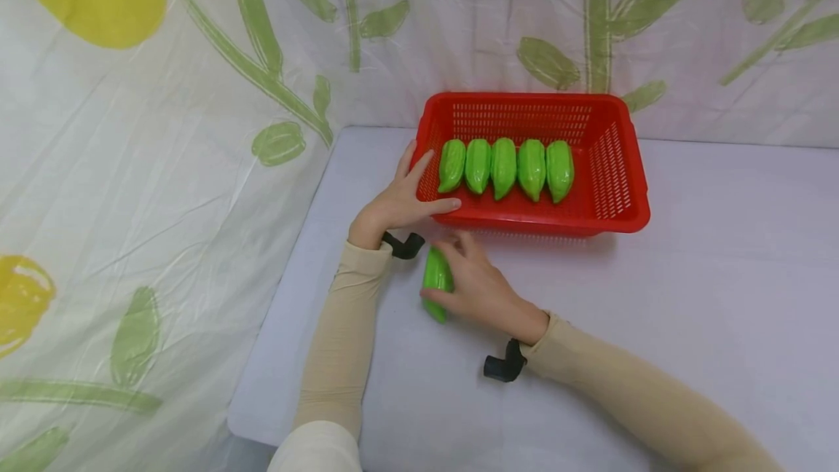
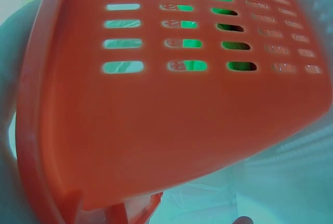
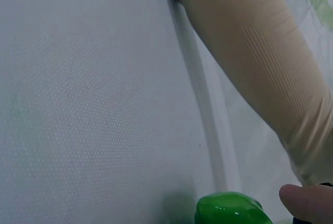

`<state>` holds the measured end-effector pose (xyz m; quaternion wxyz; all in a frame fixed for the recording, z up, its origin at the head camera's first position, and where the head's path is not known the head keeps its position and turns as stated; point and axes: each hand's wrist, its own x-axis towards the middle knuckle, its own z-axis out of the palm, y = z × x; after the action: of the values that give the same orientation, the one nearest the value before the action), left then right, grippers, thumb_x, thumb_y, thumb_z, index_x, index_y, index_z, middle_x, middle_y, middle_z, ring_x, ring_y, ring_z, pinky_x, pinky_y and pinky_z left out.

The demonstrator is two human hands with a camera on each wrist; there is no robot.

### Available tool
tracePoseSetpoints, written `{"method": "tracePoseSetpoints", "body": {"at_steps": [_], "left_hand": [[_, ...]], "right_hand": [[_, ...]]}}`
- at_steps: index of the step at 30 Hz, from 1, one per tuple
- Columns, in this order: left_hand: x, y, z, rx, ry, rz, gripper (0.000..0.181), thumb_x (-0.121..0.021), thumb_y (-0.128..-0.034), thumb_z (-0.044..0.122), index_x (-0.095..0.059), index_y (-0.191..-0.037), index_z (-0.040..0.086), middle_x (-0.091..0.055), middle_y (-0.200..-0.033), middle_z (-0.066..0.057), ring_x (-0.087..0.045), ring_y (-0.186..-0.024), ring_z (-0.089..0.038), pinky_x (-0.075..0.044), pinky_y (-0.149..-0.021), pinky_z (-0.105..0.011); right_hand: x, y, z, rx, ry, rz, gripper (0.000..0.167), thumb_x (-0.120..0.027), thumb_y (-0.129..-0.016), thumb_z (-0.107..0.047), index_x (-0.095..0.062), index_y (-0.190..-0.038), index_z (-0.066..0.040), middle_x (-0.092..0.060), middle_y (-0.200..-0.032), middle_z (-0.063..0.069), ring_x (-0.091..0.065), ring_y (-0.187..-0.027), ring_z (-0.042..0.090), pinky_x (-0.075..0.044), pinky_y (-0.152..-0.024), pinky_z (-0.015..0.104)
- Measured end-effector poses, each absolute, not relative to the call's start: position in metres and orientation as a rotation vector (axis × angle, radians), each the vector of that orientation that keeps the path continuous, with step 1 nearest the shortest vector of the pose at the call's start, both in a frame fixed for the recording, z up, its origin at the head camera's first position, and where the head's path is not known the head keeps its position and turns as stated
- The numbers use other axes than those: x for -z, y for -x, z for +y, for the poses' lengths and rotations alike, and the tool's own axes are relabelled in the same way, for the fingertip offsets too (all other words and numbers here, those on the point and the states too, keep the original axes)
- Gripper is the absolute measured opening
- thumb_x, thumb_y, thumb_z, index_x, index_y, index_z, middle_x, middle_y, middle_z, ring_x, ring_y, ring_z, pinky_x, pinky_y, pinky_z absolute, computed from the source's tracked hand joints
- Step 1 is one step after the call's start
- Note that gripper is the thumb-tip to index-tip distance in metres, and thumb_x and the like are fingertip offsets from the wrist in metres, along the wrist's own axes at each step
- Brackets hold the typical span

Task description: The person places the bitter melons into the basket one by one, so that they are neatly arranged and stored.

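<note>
A red plastic basket [image 1: 544, 223] with slotted walls holds a row of several glossy green ridged fruits [image 1: 504, 168], star-fruit-like with pointed tips. My left hand [image 1: 401, 199] rests on the basket's near left corner, fingers spread along the left rim and thumb over the front rim. The left wrist view is filled by the red basket wall [image 2: 135, 125], with green showing through its slots. Just in front of the basket, my right hand [image 1: 478, 286] holds another green ridged fruit [image 1: 435, 279] between thumb and fingers. In the right wrist view, only the fruit's end [image 3: 231, 209] and my thumb [image 3: 309, 203] appear.
The basket stands at the back of a table with a white cover [image 1: 721, 275], close to a hanging sheet [image 1: 459, 28] printed with flowers and leaves. Another such sheet runs along the table's left edge. Black wrist-worn pieces [image 1: 505, 361] sit at both cuffs.
</note>
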<state>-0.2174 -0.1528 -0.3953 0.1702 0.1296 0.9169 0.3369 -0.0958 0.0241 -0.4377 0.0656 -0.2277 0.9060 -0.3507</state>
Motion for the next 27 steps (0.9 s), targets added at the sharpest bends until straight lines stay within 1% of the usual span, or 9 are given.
{"method": "tracePoseSetpoints", "body": {"at_steps": [4, 8, 15, 22, 27], "left_hand": [[0.396, 0.218, -0.153, -0.962, -0.368, 2.602, 0.111, -0.072, -0.0866, 0.064, -0.008, -0.169, 0.026, 0.02, -0.173, 0.01, -0.012, -0.161, -0.031, -0.031, -0.123, -0.058], [0.396, 0.218, -0.153, -0.962, -0.373, 2.603, 0.112, -0.072, -0.0864, 0.064, -0.007, -0.169, 0.027, 0.021, -0.173, 0.009, -0.01, -0.162, -0.03, -0.031, -0.124, -0.058], [0.396, 0.219, -0.153, -0.961, -0.367, 2.596, 0.112, -0.072, -0.0864, 0.064, -0.006, -0.169, 0.027, 0.021, -0.173, 0.01, -0.007, -0.162, -0.028, -0.03, -0.124, -0.058], [0.396, 0.218, -0.153, -0.967, -0.363, 2.601, 0.112, -0.072, -0.086, 0.065, -0.007, -0.169, 0.028, 0.021, -0.173, 0.011, -0.012, -0.161, -0.03, -0.032, -0.123, -0.058], [0.397, 0.219, -0.153, -0.962, -0.361, 2.602, 0.112, -0.072, -0.0862, 0.064, -0.007, -0.169, 0.027, 0.02, -0.173, 0.01, -0.011, -0.162, -0.03, -0.032, -0.124, -0.057]], "right_hand": [[0.442, 0.097, 0.018, 1.059, 0.67, 2.738, 0.079, -0.087, -0.084, -0.039, -0.053, -0.148, -0.004, -0.042, -0.151, 0.02, -0.053, -0.12, 0.031, -0.059, -0.075, 0.041], [0.444, 0.098, 0.013, 1.048, 0.645, 2.729, 0.08, -0.087, -0.084, -0.037, -0.052, -0.148, -0.003, -0.041, -0.152, 0.02, -0.052, -0.121, 0.031, -0.059, -0.078, 0.042], [0.443, 0.099, 0.009, 1.065, 0.634, 2.683, 0.076, -0.086, -0.083, -0.025, -0.051, -0.147, -0.001, -0.039, -0.152, 0.02, -0.051, -0.115, 0.029, -0.056, -0.08, 0.038], [0.44, 0.098, 0.015, 1.045, 0.631, 2.671, 0.078, -0.085, -0.083, -0.023, -0.05, -0.15, -0.005, -0.037, -0.154, 0.018, -0.05, -0.118, 0.029, -0.055, -0.086, 0.04], [0.439, 0.094, 0.025, 1.034, 0.643, 2.677, 0.076, -0.084, -0.083, -0.022, -0.051, -0.15, -0.006, -0.038, -0.154, 0.018, -0.05, -0.119, 0.029, -0.055, -0.086, 0.04]]}}
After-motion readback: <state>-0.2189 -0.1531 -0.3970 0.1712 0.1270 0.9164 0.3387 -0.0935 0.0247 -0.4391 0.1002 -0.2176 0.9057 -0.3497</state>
